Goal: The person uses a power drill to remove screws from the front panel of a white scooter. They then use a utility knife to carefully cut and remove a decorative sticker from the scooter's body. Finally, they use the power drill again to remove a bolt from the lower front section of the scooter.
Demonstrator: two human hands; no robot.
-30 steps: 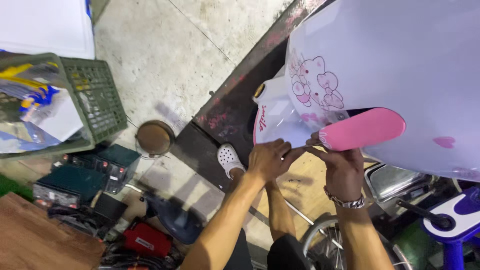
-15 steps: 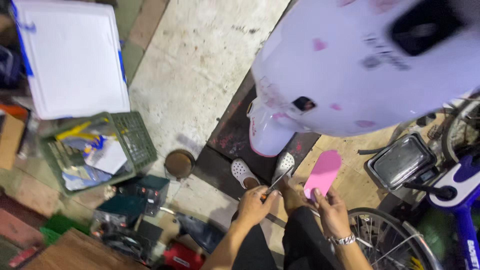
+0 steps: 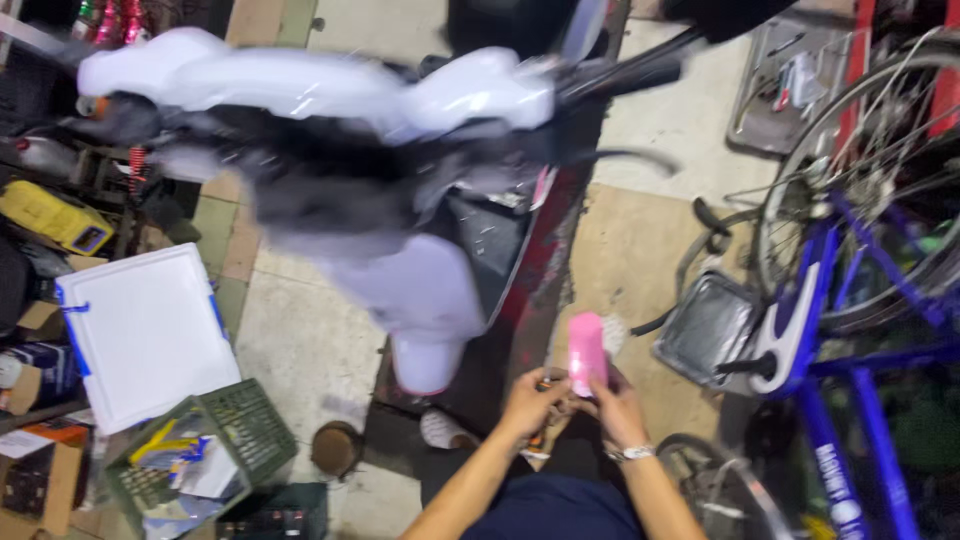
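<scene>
Pink oblong part held upright in right hand, fingers clamped on its lower end. Left hand just beside, closed on small tool; tool blurred. Both hands low over floor, near white scooter. Blue bicycle at right. White lidded box and green crate at left. Workshop clutter along left edge.
</scene>
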